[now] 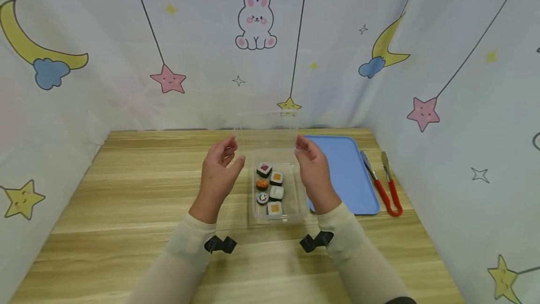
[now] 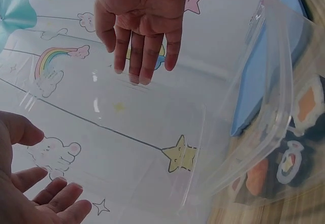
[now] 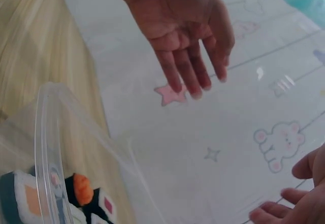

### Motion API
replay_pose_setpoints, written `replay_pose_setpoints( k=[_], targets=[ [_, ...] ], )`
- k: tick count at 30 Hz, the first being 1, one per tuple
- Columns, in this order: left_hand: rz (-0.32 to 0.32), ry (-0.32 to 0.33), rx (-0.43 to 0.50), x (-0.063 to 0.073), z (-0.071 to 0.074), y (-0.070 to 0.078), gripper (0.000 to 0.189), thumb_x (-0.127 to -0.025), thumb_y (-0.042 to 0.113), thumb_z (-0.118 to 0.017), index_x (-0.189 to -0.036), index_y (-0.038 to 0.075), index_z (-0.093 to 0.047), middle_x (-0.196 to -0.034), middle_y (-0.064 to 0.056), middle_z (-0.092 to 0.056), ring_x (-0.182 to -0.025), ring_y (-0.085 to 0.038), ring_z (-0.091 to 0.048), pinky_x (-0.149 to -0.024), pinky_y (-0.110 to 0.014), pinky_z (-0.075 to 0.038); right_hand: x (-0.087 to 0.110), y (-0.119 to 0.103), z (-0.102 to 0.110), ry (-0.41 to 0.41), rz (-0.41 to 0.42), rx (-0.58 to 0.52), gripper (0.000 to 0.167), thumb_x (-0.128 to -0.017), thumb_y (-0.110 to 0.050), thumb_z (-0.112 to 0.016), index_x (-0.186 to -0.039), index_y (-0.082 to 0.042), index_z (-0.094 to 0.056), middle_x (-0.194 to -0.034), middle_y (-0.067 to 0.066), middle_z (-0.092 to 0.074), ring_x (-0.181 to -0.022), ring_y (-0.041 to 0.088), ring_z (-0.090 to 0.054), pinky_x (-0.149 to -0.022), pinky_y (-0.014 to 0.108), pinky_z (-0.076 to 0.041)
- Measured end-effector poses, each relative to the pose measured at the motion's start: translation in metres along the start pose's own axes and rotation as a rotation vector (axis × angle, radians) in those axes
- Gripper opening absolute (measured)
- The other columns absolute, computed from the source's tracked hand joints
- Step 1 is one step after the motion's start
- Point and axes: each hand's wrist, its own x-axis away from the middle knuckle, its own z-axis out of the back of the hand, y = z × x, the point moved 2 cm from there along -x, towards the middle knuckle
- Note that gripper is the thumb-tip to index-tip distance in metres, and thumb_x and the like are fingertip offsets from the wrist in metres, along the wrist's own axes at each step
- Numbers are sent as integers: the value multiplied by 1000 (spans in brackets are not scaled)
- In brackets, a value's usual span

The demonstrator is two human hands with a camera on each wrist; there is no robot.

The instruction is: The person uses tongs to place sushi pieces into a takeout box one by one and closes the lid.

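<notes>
A clear plastic box with its hinged lid raised stands on the wooden table. Several sushi pieces lie inside it, in two rough columns: rolls with orange, red and white centres and one with an orange topping. My left hand is at the lid's left side, thumb apart from the extended fingers. Opposite it, my right hand is at the right side, its fingertips right by the lid's edge. Both wrist views show the palms facing inward across the transparent lid, fingers loosely straight and not wrapped around anything.
A blue tray lies right of the box, partly behind my right hand. Beyond it are tongs with red handles, near the table's right edge. A white curtain printed with stars and animals hangs behind the table and along both sides.
</notes>
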Motion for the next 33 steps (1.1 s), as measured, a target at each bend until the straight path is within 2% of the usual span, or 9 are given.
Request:
replay_pose_setpoints(
  k=[6, 13, 18, 22, 26, 30, 33],
  targets=[
    [-12, -10, 49, 0, -2, -2, 49, -99, 2, -68, -145, -1, -54, -141, -19, -53, -136, -33, -53, -115, -37, -42, -1, -1, 3, 50, 20, -31, 37, -111, -18, -49, -148, -13, -53, -151, 3, -53, -142, 20, -46, -119, 44, -35],
    [-2, 2, 75, 1, -4, -4, 41, -100, 1, -65, -139, -3, -57, -140, -17, -57, -135, -28, -56, -111, -33, -45, -2, 2, 4, 64, 45, -118, 28, -113, -21, -42, -133, -5, -54, -145, 11, -53, -140, 31, -46, -117, 49, -35],
    [16, -10, 108, 4, -5, -6, 34, -104, 2, -58, -137, -5, -58, -142, -18, -57, -137, -29, -55, -106, -29, -49, -1, 5, 5, 57, 46, -186, 36, -115, -30, -37, -126, 2, -48, -146, 18, -50, -144, 32, -43, -120, 50, -29],
    [7, -12, 98, 7, -7, -8, 32, -108, 8, -54, -138, -4, -58, -143, -21, -56, -137, -29, -54, -111, -37, -45, 1, 6, 5, 54, 47, -217, 42, -115, -34, -36, -121, 7, -44, -150, 16, -51, -145, 28, -44, -121, 52, -27],
    [9, -10, 91, 9, -9, -9, 33, -112, 20, -48, -134, 0, -62, -142, -22, -57, -135, -29, -56, -114, -41, -43, 2, 9, 7, 68, 41, -291, 35, -114, -30, -39, -111, 5, -45, -155, 18, -48, -147, 26, -43, -121, 52, -27],
    [17, -10, 167, 10, -12, -12, 40, -113, 27, -46, -130, -6, -60, -141, -25, -56, -135, -34, -56, -114, -38, -43, 2, 12, 7, 60, 57, -395, 28, -113, -25, -41, -101, 0, -46, -153, 26, -46, -149, 32, -40, -122, 51, -27],
    [49, 11, 249, 12, -15, -14, 40, -112, 25, -50, -127, -11, -57, -140, -26, -56, -133, -38, -56, -112, -36, -45, 4, 14, 8, 47, 63, -440, 26, -112, -22, -43, -98, -1, -48, -151, 29, -47, -149, 35, -39, -123, 50, -27]
  ],
)
